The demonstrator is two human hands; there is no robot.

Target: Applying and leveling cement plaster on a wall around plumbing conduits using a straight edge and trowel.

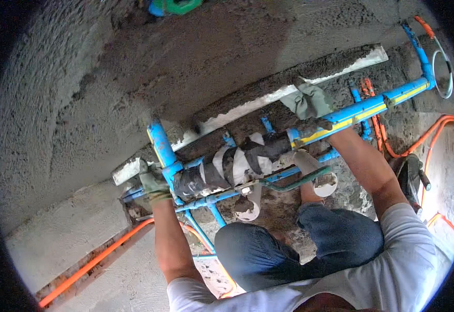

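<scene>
A long, pale straightedge (pixel 242 111), caked with wet mortar, lies slantwise along the grey plastered wall (pixel 196 73). My left hand (pixel 154 182), in a grey-green glove, is closed around the bar near its left end, beside an upright blue pipe (pixel 160 144). Farther right, my gloved right hand (pixel 310 100) grips the same bar, with its fingers over the mortar-covered edge. My right forearm passes beneath a thick blue pipe with a yellow stripe (pixel 359 115), which runs in front of the wall. Part of the bar is hidden by the pipes and gloves.
Black and white wrapping (pixel 237 164) covers the pipe's middle. White pipe stubs (pixel 325 185) and a green curved handle (pixel 294 180) are near my knees. Orange conduits (pixel 97 265) run along both sides. A dark tool (pixel 411 179) is at right; a green-blue object (pixel 177 5) is at the top.
</scene>
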